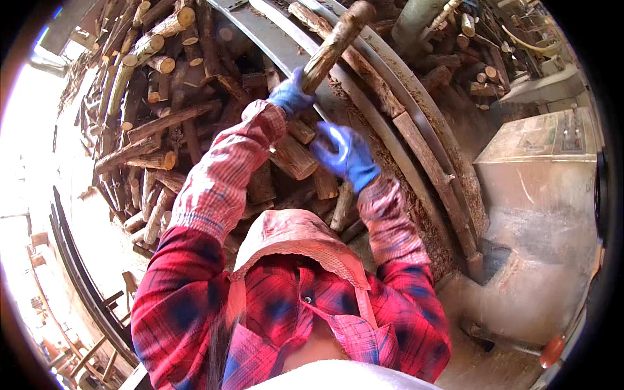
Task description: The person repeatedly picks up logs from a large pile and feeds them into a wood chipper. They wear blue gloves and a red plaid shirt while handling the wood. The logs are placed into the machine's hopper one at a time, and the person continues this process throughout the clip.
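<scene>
My left hand (290,95), in a blue glove, is closed round the lower end of a bark-covered log (335,49). That log slants up and to the right, above the metal rails of a long feed trough (372,114). Lower and to the right, my right hand (346,155), gloved in blue too, holds nothing; its thumb and fingers are spread apart. Just below and left of it lies a thick cut log (294,159). Inside the trough, a row of thin logs (426,156) lies end to end.
A large pile of cut logs (156,123) fills the left and far left. More logs (484,78) lie at the far right. A dusty metal machine housing (539,188) stands on the right, with a red-knobbed lever (552,351) near it. Sawdust (471,201) lines the trough.
</scene>
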Motion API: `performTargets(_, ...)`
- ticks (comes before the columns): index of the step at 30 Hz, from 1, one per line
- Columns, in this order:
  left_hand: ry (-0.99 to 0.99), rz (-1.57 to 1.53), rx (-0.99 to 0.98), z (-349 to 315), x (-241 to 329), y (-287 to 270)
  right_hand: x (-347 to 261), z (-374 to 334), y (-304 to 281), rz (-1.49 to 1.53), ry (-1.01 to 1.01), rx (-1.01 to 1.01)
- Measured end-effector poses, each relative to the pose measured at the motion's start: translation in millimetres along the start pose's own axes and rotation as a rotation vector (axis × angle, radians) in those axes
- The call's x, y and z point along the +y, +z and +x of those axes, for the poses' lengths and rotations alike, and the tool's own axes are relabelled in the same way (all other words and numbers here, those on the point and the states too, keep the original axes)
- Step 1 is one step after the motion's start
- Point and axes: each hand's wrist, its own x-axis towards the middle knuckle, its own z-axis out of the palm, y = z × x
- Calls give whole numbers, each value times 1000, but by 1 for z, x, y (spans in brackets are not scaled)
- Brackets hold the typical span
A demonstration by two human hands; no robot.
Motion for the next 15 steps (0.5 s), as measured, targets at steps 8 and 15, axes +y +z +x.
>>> performTargets(8,24,-353,-258,-9,17,-9,11,-47,-27,248,88,187)
performTargets(15,521,564,-12,-105,-6,-102,-33,24,-121,-815,-315,103)
